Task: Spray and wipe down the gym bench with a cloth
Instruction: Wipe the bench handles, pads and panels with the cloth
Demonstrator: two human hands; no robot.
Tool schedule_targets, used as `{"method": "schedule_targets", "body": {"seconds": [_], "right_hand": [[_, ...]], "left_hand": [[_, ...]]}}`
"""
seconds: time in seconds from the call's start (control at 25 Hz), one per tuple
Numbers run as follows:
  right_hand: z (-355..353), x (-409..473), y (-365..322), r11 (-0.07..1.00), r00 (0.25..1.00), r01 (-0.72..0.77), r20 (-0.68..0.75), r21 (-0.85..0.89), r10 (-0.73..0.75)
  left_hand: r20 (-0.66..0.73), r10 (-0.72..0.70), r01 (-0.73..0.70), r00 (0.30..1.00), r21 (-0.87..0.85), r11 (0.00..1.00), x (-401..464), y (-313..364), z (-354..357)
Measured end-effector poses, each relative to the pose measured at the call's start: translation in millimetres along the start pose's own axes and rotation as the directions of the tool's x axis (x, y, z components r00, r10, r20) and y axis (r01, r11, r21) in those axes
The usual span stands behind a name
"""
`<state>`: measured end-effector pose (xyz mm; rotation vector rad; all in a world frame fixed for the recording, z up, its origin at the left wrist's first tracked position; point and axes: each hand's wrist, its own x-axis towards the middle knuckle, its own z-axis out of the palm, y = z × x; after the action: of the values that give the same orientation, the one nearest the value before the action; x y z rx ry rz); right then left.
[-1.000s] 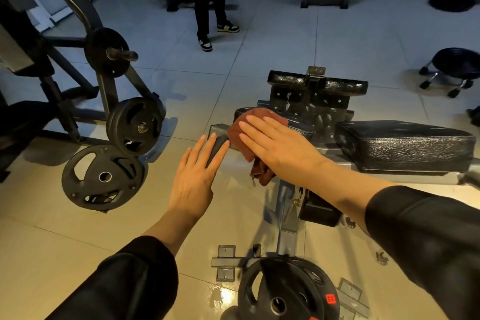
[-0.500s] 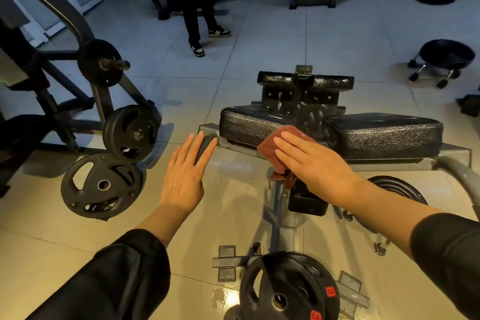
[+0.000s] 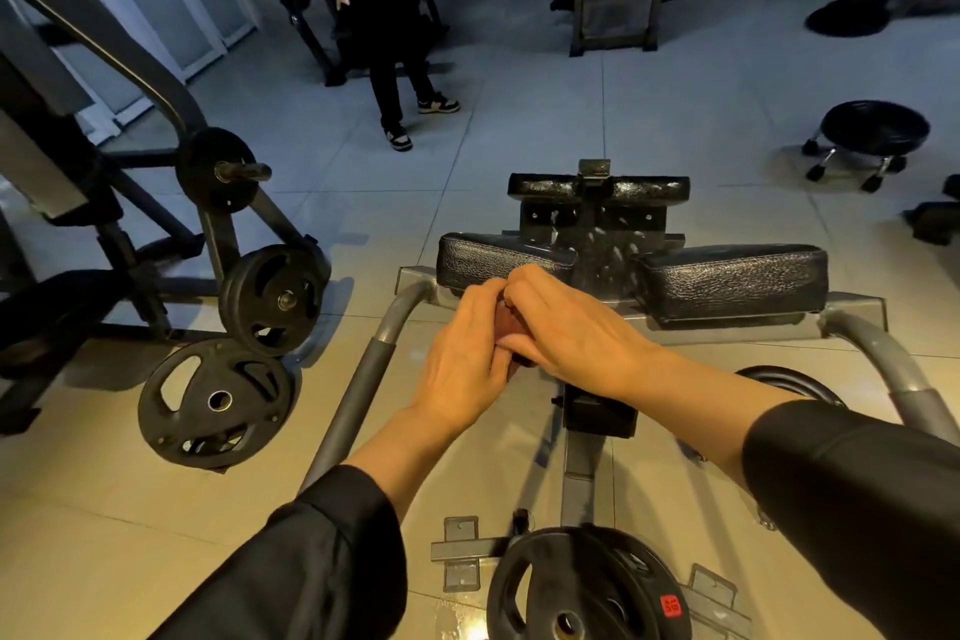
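left hand point(image 3: 462, 359): curled in against the right, fingers closing on the cloth; looks like it is bunching or refolding it between passes.
right hand point(image 3: 571, 327): laid over the top, fingers bent round the same cloth, pinning it.
cloth point(image 3: 506, 325): reddish-brown, mostly hidden, only a sliver shows between both palms; held just in front of the pads, off them.
left pad point(image 3: 498, 257): black, textured, right behind the hands, so probably the current area.
right pad point(image 3: 732, 281): beside it, untouched now.
frame point(image 3: 862, 343): grey tubes, below.
spray bottle: not in view.
weight plate point(image 3: 215, 403): leaning on floor, well left.
bystander point(image 3: 384, 16): standing far back.
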<state>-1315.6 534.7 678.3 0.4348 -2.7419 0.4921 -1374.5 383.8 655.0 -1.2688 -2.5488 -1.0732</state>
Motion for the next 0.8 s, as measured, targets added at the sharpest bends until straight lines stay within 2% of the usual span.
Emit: {"method": "schedule_targets", "body": {"seconds": [0.08,0.12,0.2,0.24,0.28,0.32,0.4,0.44,0.72,0.8], "right_hand": [[3,-5,7,0.996,0.998,-0.059,0.017,-0.073,0.06],[5,-8,12,0.985,0.993,-0.109,0.03,-0.133,0.114],[6,-12,25,0.942,0.965,-0.22,0.081,-0.254,0.248],[7,-12,30,0.919,0.944,-0.255,0.129,-0.3,0.304],[8,-12,33,0.91,0.922,-0.274,0.183,-0.311,0.34],[8,-12,36,0.91,0.907,-0.287,0.221,-0.299,0.358],[3,-10,39,0.917,0.891,-0.307,0.261,-0.255,0.371],[1,-10,41,0.92,0.888,-0.319,0.268,-0.227,0.374],[-9,-5,43,0.921,0.869,-0.373,0.303,-0.117,0.39],[-13,-3,42,0.92,0.866,-0.375,0.314,-0.111,0.39]], "left_hand": [[-0.097,-0.021,0.032,0.995,0.108,0.994,2,-5,-9],[-0.2,-0.078,0.105,0.977,0.13,0.986,6,-9,-15],[-0.428,-0.251,0.304,0.869,0.061,0.951,19,-16,-28],[-0.486,-0.313,0.358,0.816,0.0,0.934,28,-18,-30],[-0.483,-0.344,0.369,0.805,-0.046,0.928,37,-19,-27],[-0.431,-0.344,0.355,0.835,-0.056,0.933,45,-17,-18],[-0.288,-0.307,0.33,0.907,0.032,0.943,50,-9,12],[-0.265,-0.307,0.333,0.914,0.061,0.941,48,-8,24],[-0.36,-0.348,0.386,0.866,0.037,0.922,48,-19,31],[-0.299,-0.318,0.346,0.899,0.042,0.937,40,0,48]]}}
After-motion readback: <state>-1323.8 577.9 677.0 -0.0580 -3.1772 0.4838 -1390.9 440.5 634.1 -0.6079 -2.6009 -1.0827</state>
